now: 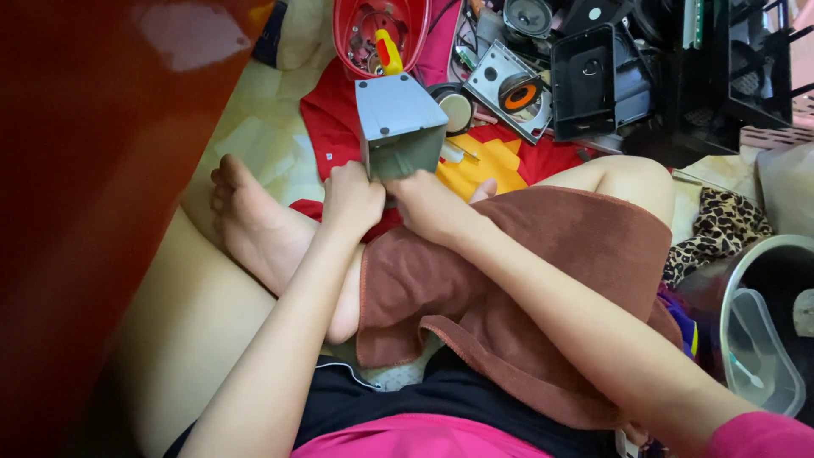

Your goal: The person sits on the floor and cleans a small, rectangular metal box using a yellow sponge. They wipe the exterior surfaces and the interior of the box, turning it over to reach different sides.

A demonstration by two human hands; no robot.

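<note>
1. The person sits cross-legged on the floor, and both hands meet at the near end of a grey metal box (399, 127), which stands tilted up just beyond the lap, in the middle of the scene.
2. The left hand (352, 199) is curled closed around the box's lower left corner; the fingers wrap the edge, so it is gripping the box.
3. The right hand (431, 203) presses against the lower right of the box, fingers folded onto or under it. It seems to hold the box too, though the fingertips are hidden.
4. A screwdriver with a yellow and red handle (387, 53) shows just beyond the top of the box, its tip hidden behind it. Neither hand touches it.
5. As a judgement, the box looks closed and whole on the faces that show: the top panel sits flat, with small holes near its corners. No panel is off, so any opening of it appears not yet done, and the hands are only steadying or turning it.
6. A brown towel (509, 280) covers the lap and right knee, near the box.
7. Far behind the box lie a red round housing (348, 34) with parts inside, a flat metal plate with an orange ring (513, 92), a black open box (585, 80), and a red and yellow cloth (487, 157) under them.
8. At the near right stands a clear plastic tub (759, 356), well apart from the hands.
</note>
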